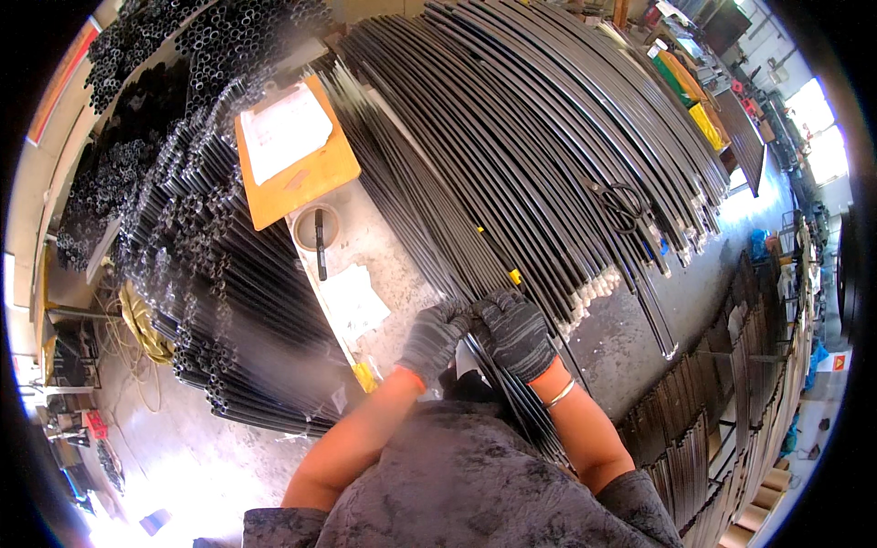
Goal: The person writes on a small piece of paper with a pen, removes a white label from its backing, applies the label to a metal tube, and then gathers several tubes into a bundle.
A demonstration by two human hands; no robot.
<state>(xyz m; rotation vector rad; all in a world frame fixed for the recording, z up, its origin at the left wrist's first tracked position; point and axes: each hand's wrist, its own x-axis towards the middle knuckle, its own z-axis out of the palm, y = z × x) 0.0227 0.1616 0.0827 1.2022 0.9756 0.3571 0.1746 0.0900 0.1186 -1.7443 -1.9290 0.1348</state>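
Observation:
Both my hands wear dark grey knit gloves and meet just in front of my body. My left hand (435,338) is closed, its fingers curled toward the right one at the table's edge. Beside it, my right hand (513,334) is closed over a bundle of thin dark rods (411,196), which runs away from me and continues below the hands. What the fingertips pinch is hidden. A yellow tag (515,277) sits on the rods just beyond my right hand. White paper scraps (354,301) lie left of my left hand.
An orange clipboard (343,164) with papers, a tape roll (334,216) and a black marker (321,251) lie ahead left. Black-handled scissors (624,208) rest on long dark tubes (512,119). More tubes (196,205) are stacked left; racks (703,402) stand right.

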